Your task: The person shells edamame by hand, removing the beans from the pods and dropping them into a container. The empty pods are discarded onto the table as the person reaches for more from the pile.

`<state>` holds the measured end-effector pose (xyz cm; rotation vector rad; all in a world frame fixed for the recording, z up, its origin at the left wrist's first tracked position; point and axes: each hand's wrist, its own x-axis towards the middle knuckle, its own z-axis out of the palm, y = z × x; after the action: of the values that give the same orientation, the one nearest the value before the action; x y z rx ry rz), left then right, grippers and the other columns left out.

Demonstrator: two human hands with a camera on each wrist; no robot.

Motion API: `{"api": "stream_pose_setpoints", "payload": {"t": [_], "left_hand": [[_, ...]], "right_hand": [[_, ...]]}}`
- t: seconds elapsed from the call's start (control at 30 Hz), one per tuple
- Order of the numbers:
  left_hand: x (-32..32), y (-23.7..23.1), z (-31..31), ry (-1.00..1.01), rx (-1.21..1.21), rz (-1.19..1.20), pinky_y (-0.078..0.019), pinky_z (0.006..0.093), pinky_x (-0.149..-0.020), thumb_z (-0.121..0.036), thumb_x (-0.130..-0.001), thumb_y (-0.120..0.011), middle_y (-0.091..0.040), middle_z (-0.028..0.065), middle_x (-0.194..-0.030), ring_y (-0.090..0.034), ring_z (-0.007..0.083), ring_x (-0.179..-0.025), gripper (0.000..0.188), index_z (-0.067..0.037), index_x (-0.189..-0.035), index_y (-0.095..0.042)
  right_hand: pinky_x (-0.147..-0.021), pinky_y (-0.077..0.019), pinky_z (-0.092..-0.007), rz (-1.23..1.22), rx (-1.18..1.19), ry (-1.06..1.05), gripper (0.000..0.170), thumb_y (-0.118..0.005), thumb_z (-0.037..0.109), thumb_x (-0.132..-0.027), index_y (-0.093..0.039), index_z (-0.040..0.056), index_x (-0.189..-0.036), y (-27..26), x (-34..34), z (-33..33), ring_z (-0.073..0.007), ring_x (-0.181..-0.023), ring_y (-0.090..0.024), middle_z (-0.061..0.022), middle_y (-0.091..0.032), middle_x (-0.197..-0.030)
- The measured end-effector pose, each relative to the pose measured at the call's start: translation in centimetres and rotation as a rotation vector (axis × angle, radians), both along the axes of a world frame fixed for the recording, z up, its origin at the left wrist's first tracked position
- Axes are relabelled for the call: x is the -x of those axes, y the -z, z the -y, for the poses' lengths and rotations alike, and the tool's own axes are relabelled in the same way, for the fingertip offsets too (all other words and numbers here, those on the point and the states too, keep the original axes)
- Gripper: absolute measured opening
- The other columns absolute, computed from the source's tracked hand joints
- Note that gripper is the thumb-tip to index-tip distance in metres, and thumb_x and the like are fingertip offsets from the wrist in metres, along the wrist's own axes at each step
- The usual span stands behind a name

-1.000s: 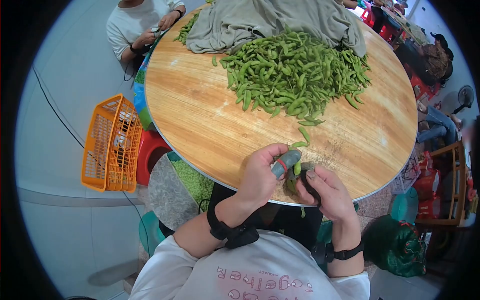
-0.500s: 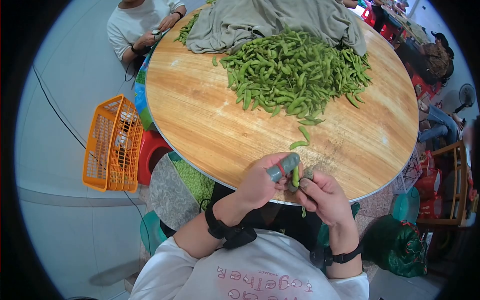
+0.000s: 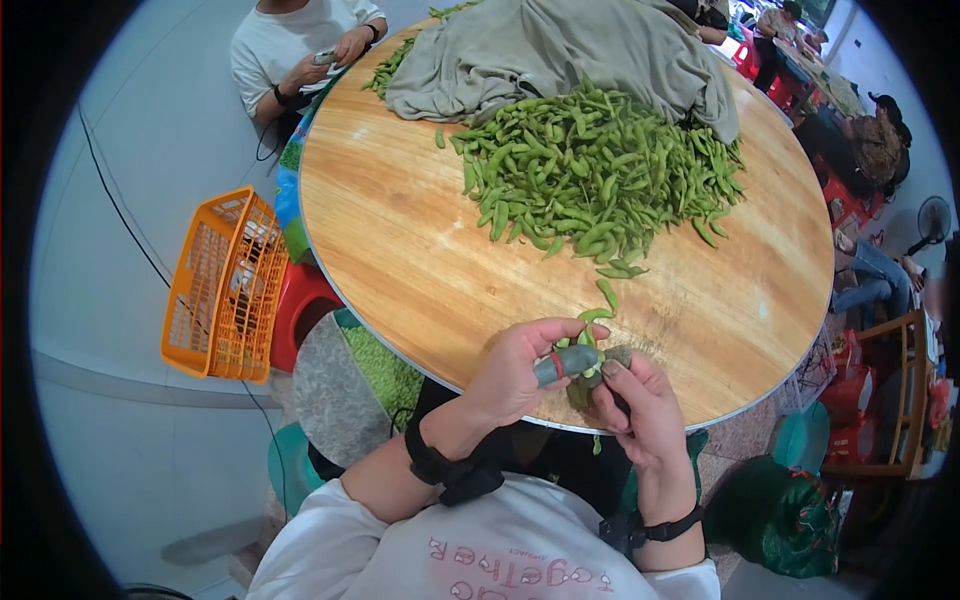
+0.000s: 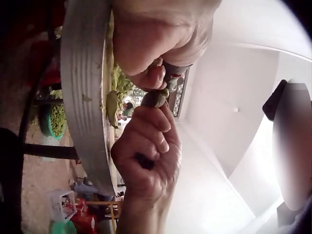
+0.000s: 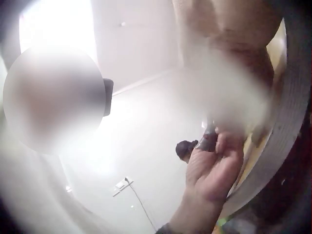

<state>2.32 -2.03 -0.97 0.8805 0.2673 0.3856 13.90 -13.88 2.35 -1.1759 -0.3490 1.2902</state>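
Observation:
In the head view my left hand (image 3: 505, 372), with a grey cover and red band (image 3: 558, 364) on its thumb, pinches a green pod (image 3: 589, 352) at the table's near edge. My right hand (image 3: 645, 408) meets it there, its dark-covered fingertips curled on the same pod, which looks split with pale green showing. Two loose pods (image 3: 606, 294) lie just beyond the hands. In the left wrist view the fingertips of the left hand (image 4: 156, 44) and right hand (image 4: 146, 156) come together. Blur hides much of the right wrist view.
A large heap of pods (image 3: 600, 170) lies on the round wooden table (image 3: 400, 230), partly under a grey cloth (image 3: 560, 50). Left of the table are an orange basket (image 3: 225, 290), a red stool (image 3: 300, 305) and a container of shelled beans (image 3: 385, 370). Another person (image 3: 300, 60) sits at the far left.
The head view has tilted slightly. My hands have drawn together at the pod, which was whole between them and now looks split.

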Motion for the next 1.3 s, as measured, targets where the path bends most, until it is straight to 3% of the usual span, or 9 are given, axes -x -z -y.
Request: {"api": "stream_pose_setpoints", "payload": {"t": [0.17,0.23,0.47,0.57,0.67,0.73,0.93,1.27,1.3], "left_hand": [[-0.3,0.1,-0.1,0.027,0.11,-0.007,-0.0462,0.0252,-0.082,0.004,-0.08,-0.057,-0.053,0.0078,-0.12,-0.053,0.0115,-0.103,0.044,0.001,-0.124,-0.047],[-0.9,-0.4,0.2,-0.068,-0.595,-0.117,-0.046,0.0266,-0.08,0.003,-0.081,-0.055,-0.058,0.0065,-0.112,-0.056,0.0116,-0.097,0.047,-0.003,-0.127,-0.046],[-0.4,-2.8,-0.7,-0.084,-0.917,-0.34,-0.0474,0.0286,-0.069,0.007,-0.077,-0.053,-0.06,0.0077,-0.084,-0.06,0.0179,-0.076,0.051,-0.01,-0.125,-0.05],[0.0,-1.7,-1.3,-0.081,-1.282,-0.025,-0.0478,0.027,-0.066,0.007,-0.075,-0.055,-0.059,0.0077,-0.082,-0.059,0.0197,-0.073,0.052,-0.012,-0.123,-0.052],[0.3,-1.3,-1.2,-0.01,-1.116,0.055,-0.0474,0.0251,-0.063,0.007,-0.076,-0.056,-0.059,0.0059,-0.085,-0.059,0.0152,-0.075,0.039,-0.007,-0.112,-0.058],[-0.5,-0.4,-0.6,-0.096,-0.626,0.132,-0.0464,0.0213,-0.06,0.008,-0.076,-0.056,-0.056,0.0026,-0.089,-0.057,0.01,-0.077,0.03,-0.004,-0.104,-0.057],[0.1,0.3,-0.6,0.196,0.393,0.222,-0.0397,0.0121,-0.053,0.0,-0.082,-0.055,-0.052,-0.0006,-0.091,-0.05,0.0012,-0.071,0.023,-0.004,-0.104,-0.049],[1.5,-0.3,-2.1,0.263,0.343,0.14,-0.032,0.0116,-0.048,-0.005,-0.085,-0.052,-0.055,0.0011,-0.084,-0.049,0.0026,-0.065,0.017,-0.003,-0.101,-0.05],[2.0,-0.7,-2.6,0.068,0.237,0.051,-0.031,0.0118,-0.048,-0.006,-0.085,-0.052,-0.055,0.0016,-0.084,-0.049,0.003,-0.066,0.016,-0.003,-0.1,-0.052]], "right_hand": [[-0.045,-0.0332,-0.0199,0.703,0.141,0.065,0.023,-0.051,0.019,-0.091,-0.055,0.0014,-0.077,-0.1,-1.4,-0.5,-0.0036,-0.049,-0.043,0.0024,-0.05,-0.058],[-0.048,-0.036,-0.0206,0.719,0.121,0.111,0.022,-0.054,0.019,-0.089,-0.058,-0.0006,-0.08,0.0,-1.9,-1.0,-0.004,-0.053,-0.045,0.0023,-0.052,-0.06],[-0.048,-0.0366,-0.0183,0.572,0.037,-0.012,0.013,-0.06,0.012,-0.085,-0.058,-0.001,-0.084,0.3,-1.9,-1.0,-0.0035,-0.052,-0.045,0.0017,-0.053,-0.065],[-0.042,-0.0316,-0.0175,0.04,-0.036,-0.006,0.01,-0.057,0.011,-0.086,-0.056,0.001,-0.085,0.1,-1.8,-0.5,-0.003,-0.045,-0.039,0.0034,-0.047,-0.059],[-0.037,-0.0256,-0.0175,-0.223,-0.073,-0.008,0.008,-0.055,0.011,-0.087,-0.054,0.003,-0.085,0.0,-1.2,-0.6,-0.0028,-0.041,-0.033,0.0043,-0.042,-0.055],[-0.036,-0.0243,-0.0179,-0.337,-0.164,0.066,0.01,-0.055,0.013,-0.088,-0.053,0.0035,-0.084,0.1,-0.6,-1.0,-0.0031,-0.04,-0.032,0.0036,-0.041,-0.054],[-0.037,-0.0234,-0.018,0.032,-0.09,0.16,0.013,-0.054,0.013,-0.088,-0.051,0.0041,-0.08,-1.2,0.8,-1.6,-0.0032,-0.041,-0.031,0.0034,-0.042,-0.055],[-0.039,-0.0267,-0.0182,0.049,-0.137,0.155,0.013,-0.057,0.013,-0.087,-0.054,0.0013,-0.083,-1.1,-0.9,-0.3,-0.0034,-0.043,-0.035,0.0025,-0.046,-0.057],[-0.04,-0.0312,-0.0206,0.292,-0.206,-0.158,0.013,-0.058,0.013,-0.085,-0.056,0.0006,-0.087,-1.6,-2.3,0.3,-0.0057,-0.043,-0.04,-0.0004,-0.048,-0.057]]}}
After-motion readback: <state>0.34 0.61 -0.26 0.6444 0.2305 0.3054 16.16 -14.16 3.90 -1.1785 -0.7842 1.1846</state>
